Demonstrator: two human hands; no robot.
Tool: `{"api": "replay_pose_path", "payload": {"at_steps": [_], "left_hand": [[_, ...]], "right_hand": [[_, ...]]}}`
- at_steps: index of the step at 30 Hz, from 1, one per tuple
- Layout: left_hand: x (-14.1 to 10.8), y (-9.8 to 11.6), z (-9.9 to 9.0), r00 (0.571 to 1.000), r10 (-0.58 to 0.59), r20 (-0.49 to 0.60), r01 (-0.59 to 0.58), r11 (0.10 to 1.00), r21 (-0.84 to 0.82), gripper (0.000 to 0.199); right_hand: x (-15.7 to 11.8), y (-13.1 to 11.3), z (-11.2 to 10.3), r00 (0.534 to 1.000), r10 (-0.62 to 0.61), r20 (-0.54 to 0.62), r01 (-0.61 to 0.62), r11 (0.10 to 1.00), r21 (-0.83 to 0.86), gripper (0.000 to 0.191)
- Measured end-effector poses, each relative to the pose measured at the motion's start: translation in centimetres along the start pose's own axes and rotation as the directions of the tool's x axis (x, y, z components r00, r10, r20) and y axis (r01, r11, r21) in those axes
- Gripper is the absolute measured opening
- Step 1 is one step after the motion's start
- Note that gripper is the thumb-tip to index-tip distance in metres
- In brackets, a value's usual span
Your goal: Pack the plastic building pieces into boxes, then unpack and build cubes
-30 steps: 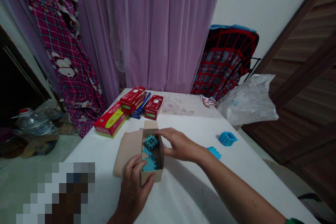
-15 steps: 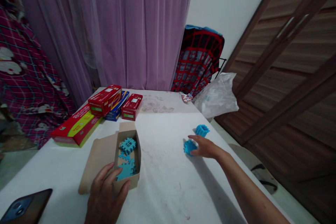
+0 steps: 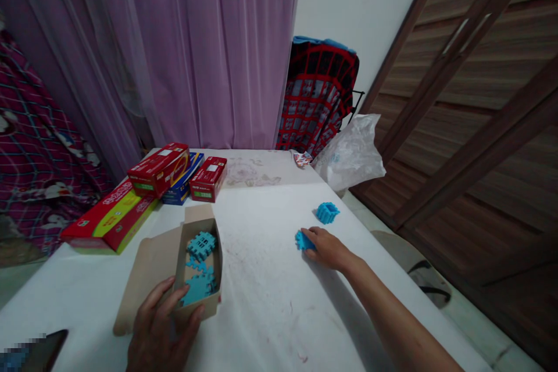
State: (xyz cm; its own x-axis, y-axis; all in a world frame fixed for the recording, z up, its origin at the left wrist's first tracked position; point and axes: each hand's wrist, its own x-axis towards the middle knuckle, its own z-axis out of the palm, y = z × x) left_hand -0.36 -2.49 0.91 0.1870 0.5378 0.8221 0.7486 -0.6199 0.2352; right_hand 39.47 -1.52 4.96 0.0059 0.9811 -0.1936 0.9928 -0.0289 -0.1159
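Note:
An open cardboard box (image 3: 209, 307) with its flap laid out to the left holds several blue interlocking pieces (image 3: 201, 245). My left hand (image 3: 161, 325) grips the near end of this box, thumb outside and fingertips over the rim. On the right of the table, my right hand (image 3: 325, 247) has its fingers closed round a blue toothed piece (image 3: 301, 240), which it partly covers. Just beyond that hand stands a hollow blue cube (image 3: 327, 213), touched by nothing.
Red, yellow and blue boxes (image 3: 161, 170) are grouped at the back left of the white table (image 3: 261, 279). A phone (image 3: 47, 351) lies at the near left corner. A clear plastic bag (image 3: 353, 154) hangs at the far right edge.
My right hand has closed its fingers on the blue piece it was reaching over. The whole view has shifted slightly; my left hand remains on the box.

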Motion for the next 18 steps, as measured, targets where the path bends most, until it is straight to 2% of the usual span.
{"api": "replay_pose_path", "payload": {"at_steps": [3,7,12,16,18], "left_hand": [[0.0,0.0,0.0,1.0,0.006,0.012,-0.006,1.0,0.02,0.033],[-0.1,0.1,0.0,1.0,-0.017,0.018,0.017,1.0,0.005,0.035],[0.0,0.1,0.0,1.0,-0.01,-0.002,0.01,0.999,-0.03,0.034],[-0.2,0.3,-0.3,0.999,-0.037,0.024,0.038,0.999,-0.026,0.033],[-0.2,0.6,-0.5,0.997,-0.068,0.042,0.069,0.997,-0.021,0.032]], "right_hand": [[0.2,0.3,0.2,1.0,-0.003,-0.027,0.004,0.999,0.04,0.057],[0.2,0.3,0.0,0.998,0.065,-0.015,-0.064,0.997,0.049,0.053],[0.4,-0.5,-0.4,0.996,0.085,-0.001,-0.085,0.996,0.018,0.072],[0.8,-0.9,-0.4,0.996,0.083,0.022,-0.082,0.996,-0.042,0.06],[1.1,-0.7,-0.1,0.997,0.068,0.029,-0.067,0.997,-0.046,0.061]]}}
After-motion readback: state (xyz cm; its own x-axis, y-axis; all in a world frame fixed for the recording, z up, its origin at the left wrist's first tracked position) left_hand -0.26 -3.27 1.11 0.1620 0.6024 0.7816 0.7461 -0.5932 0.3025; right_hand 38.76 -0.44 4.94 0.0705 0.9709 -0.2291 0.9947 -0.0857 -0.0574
